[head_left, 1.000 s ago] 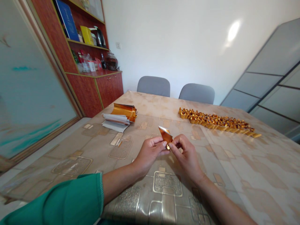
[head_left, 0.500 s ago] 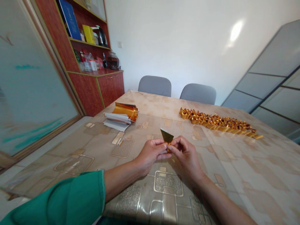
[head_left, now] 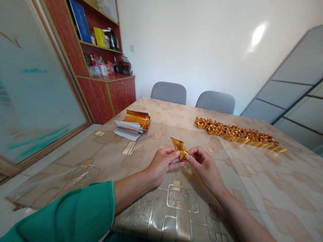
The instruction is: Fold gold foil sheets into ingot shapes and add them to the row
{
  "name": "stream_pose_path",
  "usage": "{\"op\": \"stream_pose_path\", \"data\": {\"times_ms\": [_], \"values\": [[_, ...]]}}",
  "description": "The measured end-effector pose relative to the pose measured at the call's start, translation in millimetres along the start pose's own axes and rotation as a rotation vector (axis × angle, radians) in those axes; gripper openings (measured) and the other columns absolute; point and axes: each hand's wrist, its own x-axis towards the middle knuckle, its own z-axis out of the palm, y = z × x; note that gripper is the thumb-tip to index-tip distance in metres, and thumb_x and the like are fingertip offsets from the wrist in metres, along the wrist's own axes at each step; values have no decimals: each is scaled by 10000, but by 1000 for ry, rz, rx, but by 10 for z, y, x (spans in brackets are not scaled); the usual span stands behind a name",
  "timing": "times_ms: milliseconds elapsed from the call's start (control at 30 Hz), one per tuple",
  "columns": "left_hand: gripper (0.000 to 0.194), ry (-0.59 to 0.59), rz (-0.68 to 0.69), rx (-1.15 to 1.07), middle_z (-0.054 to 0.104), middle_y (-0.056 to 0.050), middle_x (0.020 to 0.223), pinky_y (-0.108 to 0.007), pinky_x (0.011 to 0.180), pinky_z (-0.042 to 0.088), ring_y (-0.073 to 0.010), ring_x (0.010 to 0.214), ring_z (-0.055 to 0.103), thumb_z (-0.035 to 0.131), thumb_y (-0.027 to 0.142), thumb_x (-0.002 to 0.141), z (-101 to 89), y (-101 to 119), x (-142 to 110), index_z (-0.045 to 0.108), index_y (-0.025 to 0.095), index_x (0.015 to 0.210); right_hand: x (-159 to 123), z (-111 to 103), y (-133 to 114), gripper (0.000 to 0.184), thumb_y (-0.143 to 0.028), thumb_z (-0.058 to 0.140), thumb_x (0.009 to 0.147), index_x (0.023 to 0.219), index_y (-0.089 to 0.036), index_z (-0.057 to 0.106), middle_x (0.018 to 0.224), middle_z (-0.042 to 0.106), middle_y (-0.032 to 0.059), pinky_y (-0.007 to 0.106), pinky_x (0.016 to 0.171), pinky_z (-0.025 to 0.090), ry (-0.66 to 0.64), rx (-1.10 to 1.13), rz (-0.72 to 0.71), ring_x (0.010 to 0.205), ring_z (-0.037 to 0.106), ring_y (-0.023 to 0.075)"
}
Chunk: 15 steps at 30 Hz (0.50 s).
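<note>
A piece of folded gold foil [head_left: 179,147] is pinched between both hands above the table. My left hand [head_left: 162,164] grips its lower edge from the left between thumb and fingers. My right hand [head_left: 205,167] pinches its lower right corner with thumb and forefinger. Behind them, a long row of several folded gold foil ingots [head_left: 238,135] lies on the patterned tablecloth [head_left: 227,188]. To the left, a curled stack of gold foil sheets [head_left: 137,118] rests on white paper sheets [head_left: 127,129].
Two grey chair backs [head_left: 168,92] stand beyond the far table edge. A red-brown wooden cabinet [head_left: 106,97] with bottles and a kettle stands at the back left. A frosted glass sliding door [head_left: 37,94] fills the left, and a green sleeve [head_left: 68,213] covers my left arm.
The foil has turned, now showing a bright crumpled gold face and a wider fold. My right hand has shifted slightly right. The view has drifted a little, moving everything slightly right.
</note>
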Motion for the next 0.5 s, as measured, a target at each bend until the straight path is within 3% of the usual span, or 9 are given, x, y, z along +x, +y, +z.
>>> {"op": "stream_pose_path", "data": {"times_ms": [267, 500], "values": [[216, -76, 27, 158, 670, -50, 788, -291, 786, 556, -126, 737, 639, 797, 287, 733, -3, -35, -35, 711, 92, 763, -3, 40, 36, 233, -381, 725, 795, 713, -200, 603, 666, 585, -8, 274, 569, 375, 23, -33, 15, 605, 484, 144], [155, 17, -29, 114, 699, -51, 847, -303, 779, 528, -137, 755, 638, 777, 237, 711, 20, -11, -20, 718, 127, 803, 4, 51, -9, 283, -464, 695, 826, 760, -210, 588, 699, 573, -8, 274, 605, 412, -1, 59, 6, 649, 505, 151]]}}
